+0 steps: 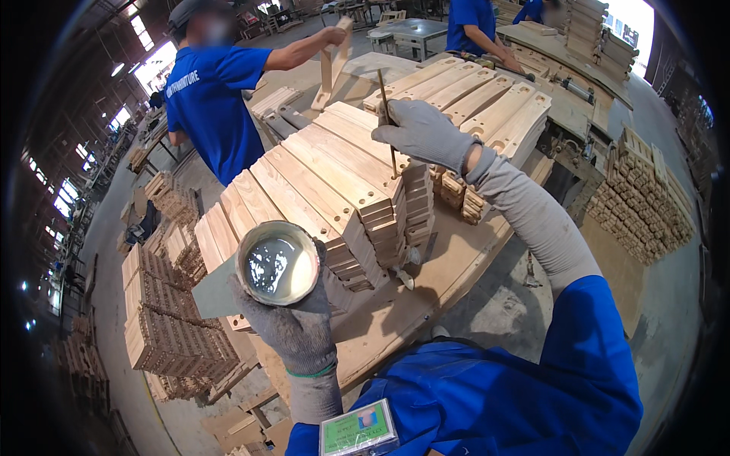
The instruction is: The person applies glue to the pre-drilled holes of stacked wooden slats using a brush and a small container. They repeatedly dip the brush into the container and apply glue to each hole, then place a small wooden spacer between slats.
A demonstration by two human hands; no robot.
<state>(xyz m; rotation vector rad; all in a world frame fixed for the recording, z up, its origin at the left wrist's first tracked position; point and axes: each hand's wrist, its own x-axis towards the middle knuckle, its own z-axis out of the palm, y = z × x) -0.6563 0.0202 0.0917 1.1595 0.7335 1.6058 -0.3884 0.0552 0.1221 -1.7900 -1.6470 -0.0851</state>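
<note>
My left hand [296,330], in a grey knit glove, is closed around a round can [315,262] holding a pale, glossy liquid [277,262]. My right hand [430,137], also gloved, grips a thin brown stick [384,91] that points downward. Its lower end meets the near end of the stacked wooden slats [304,175], close to the drilled holes there. Whether the tip is inside a hole I cannot tell. The slats lie side by side in several layers, with paired holes at their ends.
A wooden workbench [456,266] carries the stacks; more drilled slats [475,91] lie at its far right. Slat piles stand at left [167,327] and right [639,201]. A co-worker in blue [217,106] lifts a wooden piece [334,64]; another person [475,30] works farther back.
</note>
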